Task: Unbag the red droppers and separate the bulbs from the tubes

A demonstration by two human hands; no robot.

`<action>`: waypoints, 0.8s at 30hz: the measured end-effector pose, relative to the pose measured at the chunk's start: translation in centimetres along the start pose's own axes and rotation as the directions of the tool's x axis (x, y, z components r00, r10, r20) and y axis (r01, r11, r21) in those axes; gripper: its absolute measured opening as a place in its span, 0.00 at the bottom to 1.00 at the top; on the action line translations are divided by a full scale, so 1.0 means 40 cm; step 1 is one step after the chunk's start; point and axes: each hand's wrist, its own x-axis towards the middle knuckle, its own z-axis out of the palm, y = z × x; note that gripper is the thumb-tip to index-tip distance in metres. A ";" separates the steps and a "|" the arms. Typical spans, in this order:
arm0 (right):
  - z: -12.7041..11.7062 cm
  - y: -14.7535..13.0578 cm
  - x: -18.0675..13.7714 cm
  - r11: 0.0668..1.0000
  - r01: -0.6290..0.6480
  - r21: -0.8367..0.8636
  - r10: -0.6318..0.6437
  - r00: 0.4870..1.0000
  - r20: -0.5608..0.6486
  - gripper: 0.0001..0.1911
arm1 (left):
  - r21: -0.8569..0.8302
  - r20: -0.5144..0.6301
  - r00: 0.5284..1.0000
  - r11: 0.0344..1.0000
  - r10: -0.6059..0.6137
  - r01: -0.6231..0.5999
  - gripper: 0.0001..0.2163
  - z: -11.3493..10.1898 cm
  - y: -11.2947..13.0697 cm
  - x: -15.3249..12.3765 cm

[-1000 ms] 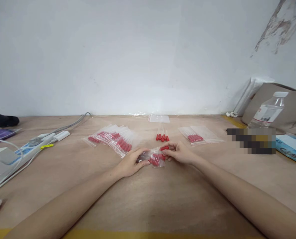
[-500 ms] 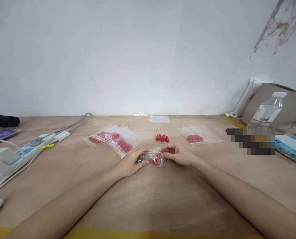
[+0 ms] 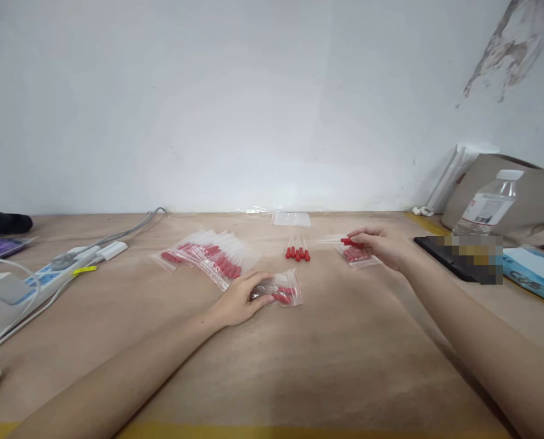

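My left hand (image 3: pixel 244 299) is closed on a clear plastic bag (image 3: pixel 294 280) with red-bulbed droppers inside, low over the table. Off to the right, my right hand (image 3: pixel 377 244) pinches a dropper (image 3: pixel 347 241) by its red bulb; its clear tube points left. Just beneath that hand lies another clear bag (image 3: pixel 366 264) with red bulbs in it, partly covered by the fingers. Between my hands, farther back, several loose droppers (image 3: pixel 298 253) lie side by side, bulbs toward me. A fanned pile of filled bags (image 3: pixel 217 256) rests left of them.
A stack of flat bags (image 3: pixel 291 218) lies near the wall. At left are a power strip (image 3: pixel 47 277) with plugs and cables. A black phone-like object (image 3: pixel 441 259), a water bottle (image 3: pixel 489 204), a blue packet (image 3: pixel 535 277) and a grey bag (image 3: pixel 464 183) stand or lie at right.
My right hand has left the bag in my left hand and moved right and back, carrying a red-bulbed dropper over the bag there. My left hand has stayed in place.
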 end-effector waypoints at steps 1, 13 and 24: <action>0.007 0.010 0.005 0.994 0.072 -0.086 -0.079 0.994 -0.082 0.09 | -0.005 -0.002 1.000 1.000 0.008 -0.008 0.18 0.000 0.000 0.001; 0.174 0.100 0.031 0.417 0.427 -0.802 -0.527 0.833 0.169 0.10 | -0.024 0.016 0.999 0.999 0.038 -0.038 0.17 -0.003 0.007 0.001; 0.148 0.100 0.043 0.535 0.355 -0.767 -0.606 0.794 -0.055 0.14 | -0.016 0.028 0.999 0.999 0.032 -0.032 0.17 -0.002 0.007 0.002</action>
